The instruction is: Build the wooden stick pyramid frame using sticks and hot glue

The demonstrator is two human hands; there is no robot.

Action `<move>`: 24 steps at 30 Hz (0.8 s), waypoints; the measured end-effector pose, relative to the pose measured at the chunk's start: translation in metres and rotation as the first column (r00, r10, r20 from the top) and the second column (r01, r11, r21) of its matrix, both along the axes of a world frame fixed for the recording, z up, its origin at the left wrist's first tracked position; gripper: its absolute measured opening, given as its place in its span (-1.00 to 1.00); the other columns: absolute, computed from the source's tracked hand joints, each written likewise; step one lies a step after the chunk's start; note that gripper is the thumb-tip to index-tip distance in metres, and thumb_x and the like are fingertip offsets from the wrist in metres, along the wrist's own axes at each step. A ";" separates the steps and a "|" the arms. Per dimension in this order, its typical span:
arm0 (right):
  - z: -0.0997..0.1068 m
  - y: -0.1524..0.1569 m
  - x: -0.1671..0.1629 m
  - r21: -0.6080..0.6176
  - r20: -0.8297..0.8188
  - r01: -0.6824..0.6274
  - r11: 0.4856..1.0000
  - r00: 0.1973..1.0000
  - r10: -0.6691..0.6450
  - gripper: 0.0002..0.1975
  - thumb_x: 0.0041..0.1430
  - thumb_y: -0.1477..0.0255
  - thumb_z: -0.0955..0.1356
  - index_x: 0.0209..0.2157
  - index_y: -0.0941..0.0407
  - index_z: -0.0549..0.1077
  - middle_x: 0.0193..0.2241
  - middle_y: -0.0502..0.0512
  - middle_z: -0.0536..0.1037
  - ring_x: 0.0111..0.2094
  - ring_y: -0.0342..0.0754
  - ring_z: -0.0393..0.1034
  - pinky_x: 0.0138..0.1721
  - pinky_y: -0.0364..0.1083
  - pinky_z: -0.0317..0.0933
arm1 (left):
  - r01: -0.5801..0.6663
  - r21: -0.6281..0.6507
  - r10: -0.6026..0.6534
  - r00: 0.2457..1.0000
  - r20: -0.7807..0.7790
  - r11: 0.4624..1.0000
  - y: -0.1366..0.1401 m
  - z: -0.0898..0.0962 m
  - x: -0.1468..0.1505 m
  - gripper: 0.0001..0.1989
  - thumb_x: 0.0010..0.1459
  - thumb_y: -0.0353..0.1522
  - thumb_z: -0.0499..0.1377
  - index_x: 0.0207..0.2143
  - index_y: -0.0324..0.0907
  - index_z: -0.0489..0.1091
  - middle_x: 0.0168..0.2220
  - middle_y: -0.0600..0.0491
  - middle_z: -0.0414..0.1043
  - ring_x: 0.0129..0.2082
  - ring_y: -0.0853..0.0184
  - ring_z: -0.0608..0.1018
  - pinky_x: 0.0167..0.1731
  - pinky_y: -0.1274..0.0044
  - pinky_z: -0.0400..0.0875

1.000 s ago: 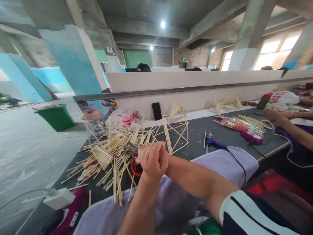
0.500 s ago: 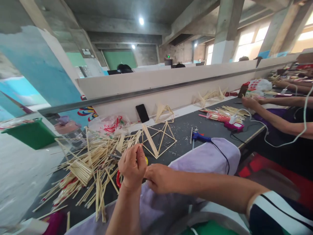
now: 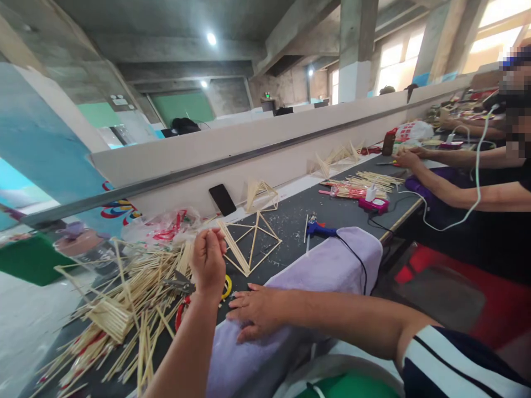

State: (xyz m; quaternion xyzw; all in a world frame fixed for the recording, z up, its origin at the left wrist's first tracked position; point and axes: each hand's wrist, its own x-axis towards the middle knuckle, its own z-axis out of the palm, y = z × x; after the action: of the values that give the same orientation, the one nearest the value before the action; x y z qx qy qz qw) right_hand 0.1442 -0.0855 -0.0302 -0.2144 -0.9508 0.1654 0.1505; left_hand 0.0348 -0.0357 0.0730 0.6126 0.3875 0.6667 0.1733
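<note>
My left hand (image 3: 208, 262) is raised over the near side of the stick pile, thumb pressed to curled fingers. Whatever it may pinch is hidden or too small to make out. My right hand (image 3: 259, 310) lies with fingers spread on the lilac cloth (image 3: 290, 271) along the table's front edge. Beneath my left wrist lie scissors (image 3: 180, 283) with dark blades, partly covered; a red loop and a yellow loop show at either side. Just beyond my left hand stands a pyramid-shaped frame of thin wooden sticks (image 3: 253, 246), one face filled with sticks. The loose wooden sticks (image 3: 157, 276) spread to the left.
A blue glue gun (image 3: 322, 229) lies to the right, its cord running over the cloth. Behind are a phone (image 3: 223, 199) against the partition, another stick frame (image 3: 262, 196) and a plastic bag (image 3: 166, 226). A co-worker's arms (image 3: 448, 182) reach in at far right.
My hands have moved apart. The right one has opened and flattened onto the cloth; the left stays closed. The view has swung right, bringing more of the co-worker into sight.
</note>
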 end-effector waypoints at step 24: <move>0.008 0.104 0.199 0.149 0.205 0.910 0.386 0.354 -0.913 -0.52 -0.09 0.60 0.29 -0.05 0.23 0.20 -0.10 0.33 0.30 -0.11 0.10 0.27 -0.15 -0.04 0.14 | 0.481 -0.286 -0.341 0.840 0.423 0.829 0.043 -0.046 0.009 -0.82 0.05 -0.32 0.19 -0.29 -0.23 0.41 -0.40 0.04 0.36 -0.61 0.56 0.31 -0.66 0.68 0.10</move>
State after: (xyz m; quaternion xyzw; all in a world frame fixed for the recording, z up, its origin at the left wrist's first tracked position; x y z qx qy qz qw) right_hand 0.3431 0.0187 -0.0225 -0.7236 -0.6834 0.0212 0.0950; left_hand 0.0435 0.0073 0.0270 0.5064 0.3283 0.6233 0.4973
